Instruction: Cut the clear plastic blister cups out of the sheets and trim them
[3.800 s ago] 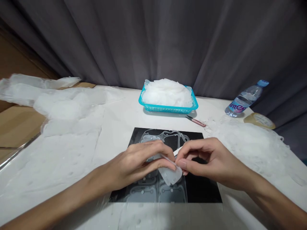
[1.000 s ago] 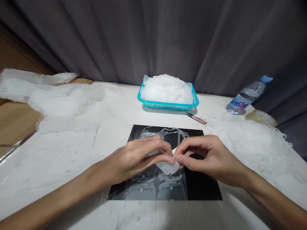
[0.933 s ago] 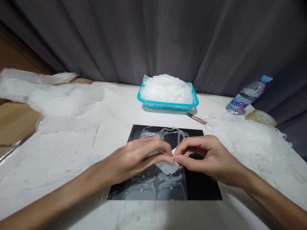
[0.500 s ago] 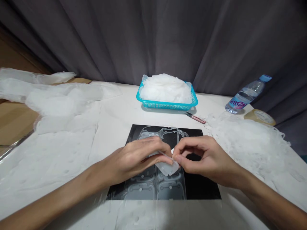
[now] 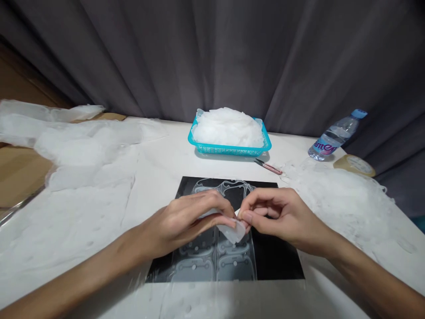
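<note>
This looks like a workshop — snips (image 5: 270, 168), tape roll (image 5: 354, 165), heaped basket (image 5: 229, 150) (cardboard (image 5: 23, 170) too).

Work area surroundings: white table (image 5: 159, 155) set before a dark grey curtain (image 5: 212, 57).
The curtain forms the backdrop behind the table, spans the full width of view and hangs in broad folds; beyond the table's right side it continues below top level. Brown cardboard (image 5: 25, 173) occupies the area left of the table, with one section rising beside the curtain. A shiny strip (image 5: 20, 207), material undetermined, runs between cardboard and table. Lighting on the table is pale, with soft shadows; the curtain above it reads darker, deepest toward the upper right.
</note>
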`<state>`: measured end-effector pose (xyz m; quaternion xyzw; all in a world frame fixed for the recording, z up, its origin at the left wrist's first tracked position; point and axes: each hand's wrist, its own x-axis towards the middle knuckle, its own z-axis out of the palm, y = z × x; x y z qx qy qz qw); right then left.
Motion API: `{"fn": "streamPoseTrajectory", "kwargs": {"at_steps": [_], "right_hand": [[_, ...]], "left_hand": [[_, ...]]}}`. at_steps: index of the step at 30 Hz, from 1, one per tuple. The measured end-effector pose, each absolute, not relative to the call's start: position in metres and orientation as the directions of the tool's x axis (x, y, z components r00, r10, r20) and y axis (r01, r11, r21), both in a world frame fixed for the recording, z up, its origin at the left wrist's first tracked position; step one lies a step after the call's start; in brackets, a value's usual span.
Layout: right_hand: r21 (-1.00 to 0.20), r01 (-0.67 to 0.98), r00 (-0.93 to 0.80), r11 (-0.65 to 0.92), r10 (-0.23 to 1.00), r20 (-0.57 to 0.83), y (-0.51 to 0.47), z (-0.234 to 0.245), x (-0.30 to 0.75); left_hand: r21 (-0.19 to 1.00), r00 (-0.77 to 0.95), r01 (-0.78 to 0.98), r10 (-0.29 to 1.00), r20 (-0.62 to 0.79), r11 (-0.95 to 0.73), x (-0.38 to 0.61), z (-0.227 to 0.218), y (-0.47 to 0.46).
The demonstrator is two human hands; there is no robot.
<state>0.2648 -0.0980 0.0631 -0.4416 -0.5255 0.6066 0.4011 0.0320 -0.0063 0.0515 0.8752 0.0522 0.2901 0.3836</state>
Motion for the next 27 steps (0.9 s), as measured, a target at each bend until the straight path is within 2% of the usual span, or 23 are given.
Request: {"fn": "streamPoseTrajectory", "kwargs": {"at_steps": [5,7,9,12,14,17,21,23,27], "right_hand": [[-0.993,-0.013,-0.241,-0.114,0.965,-0.108,-0.094,0.068,0.271],[-0.99,0.1,-0.215,-0.095,0.97,-0.115,-0.09,0.07,0.277],[-0.948,0.316,-0.136,-0.017,0.989,-0.063,-0.085,0.07,0.287],[-0.711,0.696,-0.027,0.101,0.993,0.115,-0.078,0.069,0.304],[-0.566,0.814,-0.042,0.129,0.985,0.165,-0.077,0.069,0.31],[-0.557,0.793,-0.202,0.248,0.969,0.144,-0.081,0.073,0.305],[-0.619,0.625,-0.425,0.476,0.872,0.241,-0.093,0.076,0.283],[-0.588,0.592,-0.484,0.551,0.827,0.287,-0.096,0.075,0.275],[-0.519,0.61,-0.54,0.599,0.793,0.281,-0.098,0.072,0.273]], "left_hand": [[0.698,0.81,-0.141,0.323,0.489,-0.702,0.029,0.05,-0.004],[0.688,0.804,-0.162,0.31,0.507,-0.707,0.029,0.05,-0.005],[0.685,0.802,-0.179,0.299,0.518,-0.706,0.029,0.051,-0.005],[0.691,0.802,-0.177,0.305,0.514,-0.701,0.03,0.053,-0.006],[0.69,0.798,-0.169,0.313,0.515,-0.703,0.031,0.053,-0.007],[0.678,0.789,-0.168,0.314,0.527,-0.716,0.031,0.051,-0.007],[0.658,0.777,-0.148,0.325,0.539,-0.738,0.03,0.048,-0.007],[0.633,0.77,-0.14,0.318,0.553,-0.762,0.029,0.046,-0.008],[0.571,0.747,-0.144,0.289,0.598,-0.808,0.031,0.047,-0.009]]}}
